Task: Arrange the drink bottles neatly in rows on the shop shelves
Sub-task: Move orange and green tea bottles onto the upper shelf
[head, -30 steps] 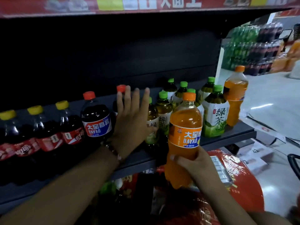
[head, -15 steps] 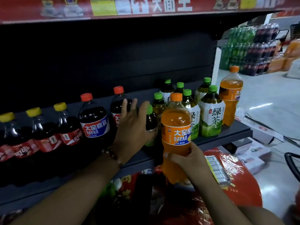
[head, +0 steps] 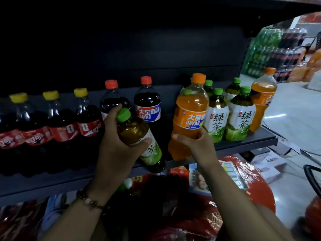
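My left hand grips a green-capped tea bottle, tilted with its cap to the left, at the front of the dark shelf. My right hand holds an orange Dayao soda bottle upright at the shelf's front edge, beside several green tea bottles. A second orange bottle stands at the shelf's right end. Two red-capped dark Dayao bottles stand behind my left hand. Yellow-capped cola bottles fill the left.
The shelf board ends at the right, where grey floor begins. Stacked packs of drinks stand far off at the back right. Red packaged goods lie on the level below. A dark curved handle shows at the right edge.
My left hand, earlier flat against the bottles, has taken hold of a green tea bottle and tipped it out leftward. The orange bottle in my right hand has gone up onto the shelf edge.
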